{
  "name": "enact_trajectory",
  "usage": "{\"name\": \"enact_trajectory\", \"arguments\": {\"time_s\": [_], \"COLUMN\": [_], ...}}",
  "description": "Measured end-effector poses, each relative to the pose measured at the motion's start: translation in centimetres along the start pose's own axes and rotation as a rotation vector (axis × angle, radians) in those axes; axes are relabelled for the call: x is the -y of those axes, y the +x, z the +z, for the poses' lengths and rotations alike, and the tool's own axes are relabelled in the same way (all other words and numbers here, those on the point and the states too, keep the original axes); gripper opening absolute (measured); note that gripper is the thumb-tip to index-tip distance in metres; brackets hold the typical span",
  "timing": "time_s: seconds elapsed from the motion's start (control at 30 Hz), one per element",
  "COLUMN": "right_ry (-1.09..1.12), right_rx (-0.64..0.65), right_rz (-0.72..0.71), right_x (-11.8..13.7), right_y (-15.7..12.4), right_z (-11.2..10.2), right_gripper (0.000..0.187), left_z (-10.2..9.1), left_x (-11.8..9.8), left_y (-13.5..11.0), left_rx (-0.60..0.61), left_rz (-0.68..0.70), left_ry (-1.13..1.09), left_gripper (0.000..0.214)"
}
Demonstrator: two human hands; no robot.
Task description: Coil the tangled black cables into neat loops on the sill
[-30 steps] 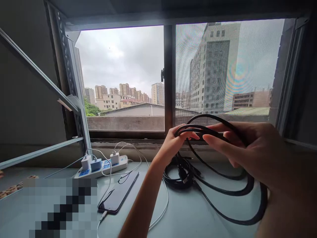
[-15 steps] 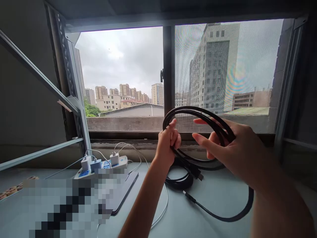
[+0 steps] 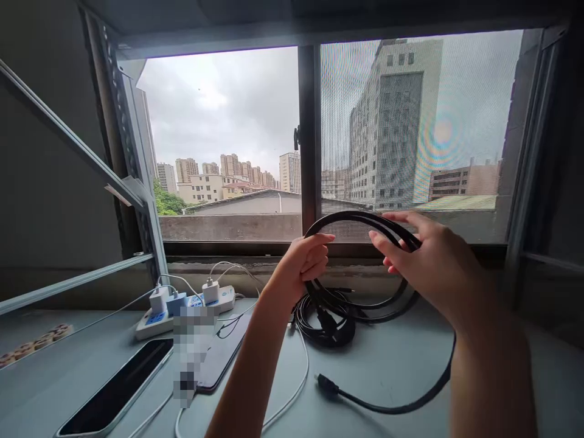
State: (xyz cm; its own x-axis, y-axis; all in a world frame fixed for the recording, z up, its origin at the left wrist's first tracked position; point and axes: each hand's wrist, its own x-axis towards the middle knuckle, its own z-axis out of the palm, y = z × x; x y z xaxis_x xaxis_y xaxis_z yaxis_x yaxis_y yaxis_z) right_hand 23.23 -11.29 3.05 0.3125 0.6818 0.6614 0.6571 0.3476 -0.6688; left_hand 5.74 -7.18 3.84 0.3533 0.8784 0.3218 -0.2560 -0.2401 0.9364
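Observation:
Both my hands hold loops of a thick black cable (image 3: 353,216) up above the desk, in front of the window. My left hand (image 3: 312,260) is closed round the loops at their left side, thumb pointing right. On the right side, the strands run between the thumb and fingers of my right hand (image 3: 429,261), whose thumb and index tips are apart. One end of the cable hangs below my right hand and curves left along the desk to a black plug (image 3: 327,384). Another plug (image 3: 327,320) dangles under the loops. Behind it lies a coiled black cable (image 3: 303,319).
A white power strip (image 3: 146,328) with chargers stands at the back left. Nearer are a phone (image 3: 118,386) and a flat grey device (image 3: 228,353), partly blurred out. White cords (image 3: 301,380) cross the desk. A metal frame (image 3: 150,231) surrounds the window.
My left hand and the loops have lowered slightly. My right thumb and index finger have drawn nearer the strands. The hanging plug has swung left, and a phone at the left is now visible.

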Motion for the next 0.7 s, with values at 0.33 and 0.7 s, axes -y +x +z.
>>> {"name": "enact_trajectory", "arguments": {"time_s": [0.33,0.7], "right_ry": [-0.004,0.702], "right_rx": [-0.234,0.212], "right_rz": [-0.25,-0.011], "right_x": [1.5,2.1], "right_y": [-0.2,-0.9], "right_z": [0.3,-1.7], "right_gripper": [0.034,0.047], "left_z": [2.9,2.6], "left_x": [-0.4,0.8], "left_y": [-1.0,-0.3], "left_rx": [-0.234,-0.065], "left_rz": [0.095,0.115], "left_ry": [-0.062,-0.248], "left_gripper": [0.051,0.054]}}
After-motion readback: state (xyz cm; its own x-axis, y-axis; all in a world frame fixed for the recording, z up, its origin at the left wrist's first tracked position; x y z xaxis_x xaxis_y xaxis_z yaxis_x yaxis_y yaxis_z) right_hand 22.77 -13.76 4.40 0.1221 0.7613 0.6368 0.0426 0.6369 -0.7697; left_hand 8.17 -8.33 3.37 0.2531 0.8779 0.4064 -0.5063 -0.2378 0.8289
